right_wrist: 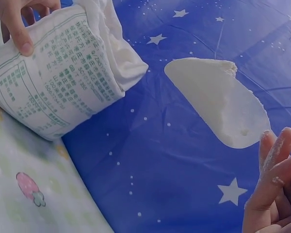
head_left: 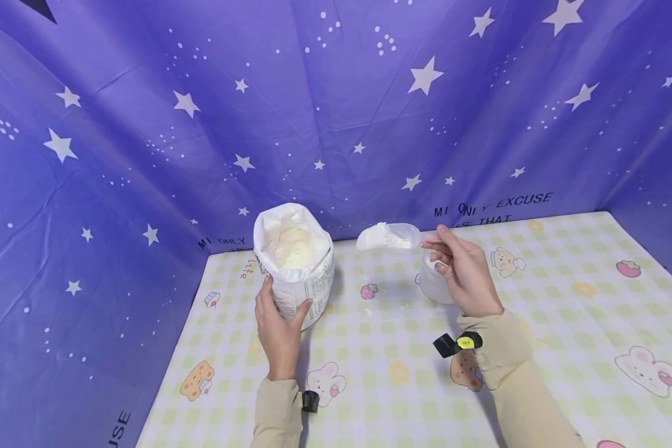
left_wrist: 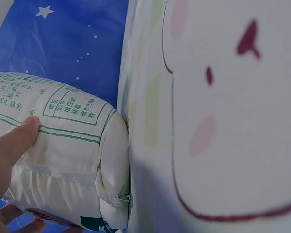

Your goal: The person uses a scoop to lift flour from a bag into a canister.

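Observation:
My left hand (head_left: pixel 279 333) grips the near lower side of a white bag with green print (head_left: pixel 313 289), thumb on one side and fingers on the other. Pale, off-white powder (head_left: pixel 294 247) shows through the bag's open top. Up in the air to the right of the bag, my right hand (head_left: pixel 473 277) pinches the handle end of a translucent scoop (right_wrist: pixel 245 119). White powder (head_left: pixel 389 235) lies in the scoop, and traces of it cling to the right fingers. A translucent tub (head_left: pixel 432 285) stands on the table behind the right hand, which partly covers it.
A green-and-white checked tablecloth (head_left: pixel 392 339) with cartoon prints covers the table. Faint powder specks lie on it between bag and tub. A blue curtain with stars (head_left: pixel 336 112) rises right behind the table's far edge. Each wrist wears a black device.

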{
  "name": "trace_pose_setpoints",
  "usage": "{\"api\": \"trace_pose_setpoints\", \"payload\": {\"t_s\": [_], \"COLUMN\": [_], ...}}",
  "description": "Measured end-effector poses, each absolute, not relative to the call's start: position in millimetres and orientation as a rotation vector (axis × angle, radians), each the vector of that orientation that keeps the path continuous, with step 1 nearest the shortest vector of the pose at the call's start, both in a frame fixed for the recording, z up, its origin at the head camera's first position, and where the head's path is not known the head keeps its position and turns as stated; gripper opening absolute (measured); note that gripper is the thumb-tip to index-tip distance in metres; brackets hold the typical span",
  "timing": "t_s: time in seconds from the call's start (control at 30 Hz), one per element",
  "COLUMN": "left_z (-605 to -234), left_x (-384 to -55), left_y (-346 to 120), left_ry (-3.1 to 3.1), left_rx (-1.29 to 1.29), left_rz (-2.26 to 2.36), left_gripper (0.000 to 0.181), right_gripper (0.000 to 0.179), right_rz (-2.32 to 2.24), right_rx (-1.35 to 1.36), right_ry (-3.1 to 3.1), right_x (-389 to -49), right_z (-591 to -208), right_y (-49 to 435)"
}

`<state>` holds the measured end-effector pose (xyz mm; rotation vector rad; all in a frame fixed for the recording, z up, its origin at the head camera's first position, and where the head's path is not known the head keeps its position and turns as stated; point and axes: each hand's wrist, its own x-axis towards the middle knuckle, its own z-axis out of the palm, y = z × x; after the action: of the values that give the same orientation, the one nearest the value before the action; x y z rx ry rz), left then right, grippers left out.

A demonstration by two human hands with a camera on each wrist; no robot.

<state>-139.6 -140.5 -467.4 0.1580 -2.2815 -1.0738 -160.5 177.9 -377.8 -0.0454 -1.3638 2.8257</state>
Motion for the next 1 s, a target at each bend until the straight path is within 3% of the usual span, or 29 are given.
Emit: {"api": "trace_pose_setpoints", "payload": {"t_s": [1.0], "left_z": [-468], "left_x": [-140], "left_y": [-140], "left_ry": [-2.274], "left_rx": [0.154], "left_rz": [-1.063], "left_gripper": [0.089], "right_gripper": [0.028], "right_rz": [2.839], "right_rx": [-0.025], "right_ry": [-1.134], "right_x": [-150], "right_z": [-384], "right_y": [223]}}
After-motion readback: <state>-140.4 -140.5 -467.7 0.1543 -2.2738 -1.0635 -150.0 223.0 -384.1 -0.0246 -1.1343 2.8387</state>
